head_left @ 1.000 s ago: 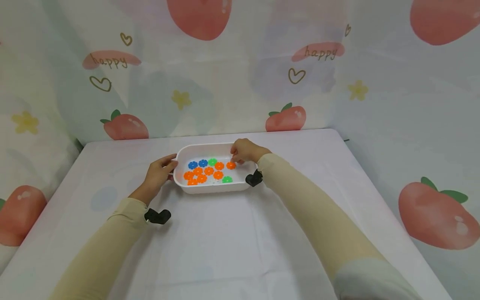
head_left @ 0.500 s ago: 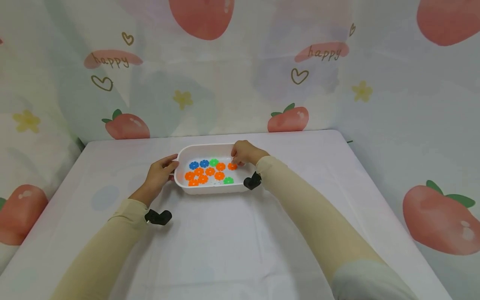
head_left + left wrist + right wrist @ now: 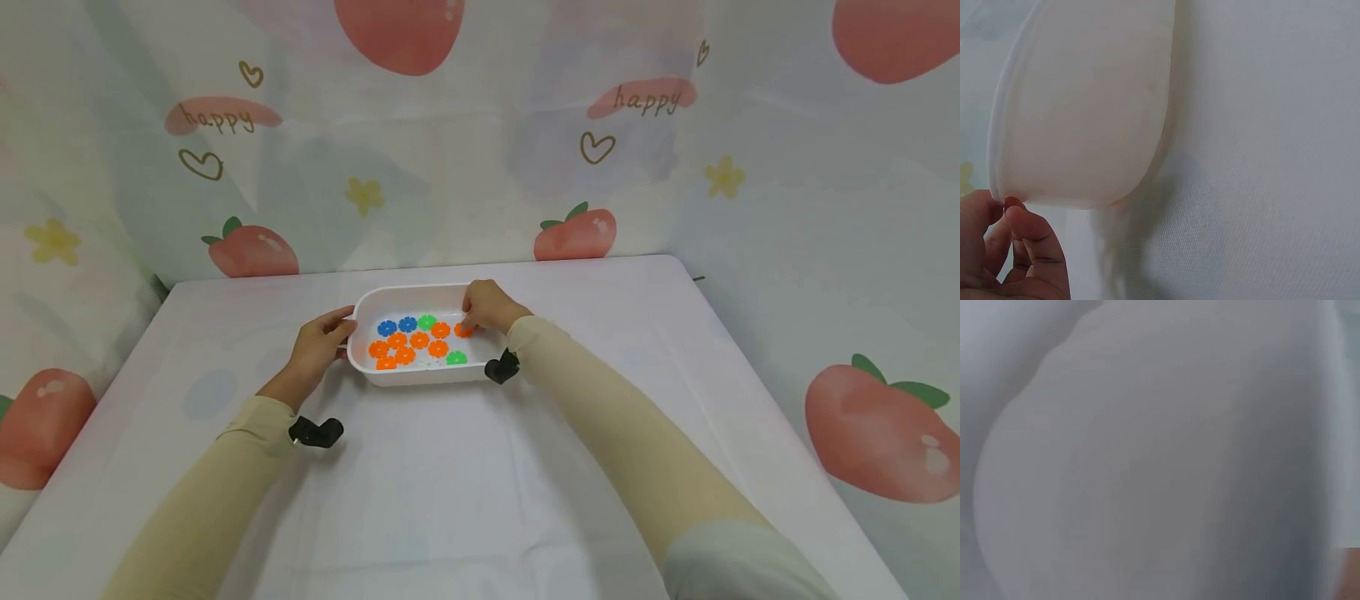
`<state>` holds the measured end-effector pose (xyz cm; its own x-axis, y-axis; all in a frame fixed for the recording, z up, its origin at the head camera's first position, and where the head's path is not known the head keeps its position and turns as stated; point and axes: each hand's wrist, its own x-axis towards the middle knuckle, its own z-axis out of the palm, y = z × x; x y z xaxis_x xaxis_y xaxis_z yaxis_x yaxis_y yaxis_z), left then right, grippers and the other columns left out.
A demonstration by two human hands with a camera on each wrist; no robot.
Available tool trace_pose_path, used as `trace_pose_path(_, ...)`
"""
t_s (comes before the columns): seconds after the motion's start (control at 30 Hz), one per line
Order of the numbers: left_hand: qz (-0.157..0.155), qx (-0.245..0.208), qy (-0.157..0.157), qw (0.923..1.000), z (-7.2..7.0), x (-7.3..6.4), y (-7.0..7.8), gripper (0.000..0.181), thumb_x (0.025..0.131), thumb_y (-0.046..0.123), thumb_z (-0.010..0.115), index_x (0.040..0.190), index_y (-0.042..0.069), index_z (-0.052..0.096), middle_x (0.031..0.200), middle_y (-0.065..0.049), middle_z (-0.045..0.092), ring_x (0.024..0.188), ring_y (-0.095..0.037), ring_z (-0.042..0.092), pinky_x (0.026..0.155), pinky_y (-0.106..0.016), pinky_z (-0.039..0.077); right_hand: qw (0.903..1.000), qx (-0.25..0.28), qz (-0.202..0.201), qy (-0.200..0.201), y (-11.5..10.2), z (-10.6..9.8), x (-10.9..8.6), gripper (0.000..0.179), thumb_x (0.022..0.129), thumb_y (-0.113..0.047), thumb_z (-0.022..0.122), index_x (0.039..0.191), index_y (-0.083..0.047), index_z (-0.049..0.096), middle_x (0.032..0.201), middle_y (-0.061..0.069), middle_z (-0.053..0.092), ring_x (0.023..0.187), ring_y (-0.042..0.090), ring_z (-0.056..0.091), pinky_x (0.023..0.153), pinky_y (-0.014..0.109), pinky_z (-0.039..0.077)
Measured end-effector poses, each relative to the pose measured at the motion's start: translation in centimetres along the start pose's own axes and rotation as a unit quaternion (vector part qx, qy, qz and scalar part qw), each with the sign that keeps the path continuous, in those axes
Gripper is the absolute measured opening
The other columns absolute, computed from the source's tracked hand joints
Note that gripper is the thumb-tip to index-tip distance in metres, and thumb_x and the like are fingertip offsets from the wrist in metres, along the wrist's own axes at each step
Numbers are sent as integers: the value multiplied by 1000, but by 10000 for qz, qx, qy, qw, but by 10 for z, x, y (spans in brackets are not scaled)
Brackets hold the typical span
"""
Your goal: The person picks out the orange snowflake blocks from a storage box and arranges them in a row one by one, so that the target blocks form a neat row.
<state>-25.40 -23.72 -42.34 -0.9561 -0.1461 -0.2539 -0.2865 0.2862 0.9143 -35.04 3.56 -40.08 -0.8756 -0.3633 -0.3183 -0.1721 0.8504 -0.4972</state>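
Observation:
A white plastic basin (image 3: 420, 379) with rounded ends holds several small flower-shaped plastic discs. My left hand (image 3: 311, 346) pinches the basin's left rim between thumb and fingers; the left wrist view shows these fingers (image 3: 1035, 228) at the rim's edge. Reaching over the right end, my right hand (image 3: 492, 306) has its curled fingertips on an orange flower-shaped disc (image 3: 463, 332), partly hidden by them. Left of it lie more orange discs (image 3: 419, 340), two blue discs (image 3: 407, 324) and two green discs (image 3: 456, 358). The right wrist view is mostly filled by the basin's blurred outer wall (image 3: 1147, 456).
The basin stands toward the far side of a table with a white cloth (image 3: 420, 483). A fruit-printed curtain (image 3: 450, 167) rises behind the table and along both sides. Black devices (image 3: 317, 432) are strapped at both wrists.
The view shifts slightly with the head. Both hands stay at the basin, and the right fingertips remain at the same orange disc; the other discs keep their places.

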Motion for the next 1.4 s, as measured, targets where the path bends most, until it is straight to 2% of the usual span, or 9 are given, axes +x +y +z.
trace_pose_path(0.1,15,-37,13,10000,-1,1,-1,48,103,27,53,149,17,45,123,-10,50,97,-19,54,69,-13,49,9998,-72,1,187,-2,4,-4,32,86,-12,75,111,5,63,103,15,62,90,24,56,84,29,51)
trace_pose_path(0.23,12,-39,19,10000,-1,2,-2,48,103,27,52,149,17,44,121,-9,50,98,-19,54,70,-13,49,9980,-303,-21,546,-3,10,-6,27,85,-12,77,104,3,65,96,12,63,90,24,54,87,32,49)
trace_pose_path(0.4,-40,-52,26,10000,0,3,-2,48,103,29,52,149,19,44,124,-9,49,101,-21,54,71,-13,50,9952,-433,4,873,-5,13,-8,26,81,-12,80,97,3,67,91,12,64,87,26,55,87,34,49)
trace_pose_path(0.67,-93,-123,20,9999,1,1,-1,48,103,28,52,150,19,43,129,-11,49,103,-22,52,71,-13,49,9929,-252,66,1160,-2,19,-7,26,77,-11,84,93,2,69,91,12,68,85,25,59,84,33,52)
trace_pose_path(0.83,-109,-237,-15,9997,1,1,-2,49,103,28,52,150,19,43,130,-11,49,103,-21,52,72,-13,49,9916,-200,226,1261,-3,21,-5,25,75,-10,84,92,2,69,90,12,68,85,26,61,83,32,53)
trace_pose_path(1.1,-100,-369,-20,9993,1,1,-3,49,103,27,52,150,17,43,128,-10,49,98,-17,53,70,-13,49,9922,70,327,1203,-4,22,-6,24,77,-7,82,93,2,68,93,14,67,87,27,59,85,32,53)
trace_pose_path(1.4,-180,-438,-51,9989,2,0,-2,49,103,28,51,151,19,42,137,-11,47,108,-22,51,74,-13,49,9921,58,342,1206,-5,21,-6,24,74,-6,84,89,2,68,87,11,65,82,24,58,81,32,53)
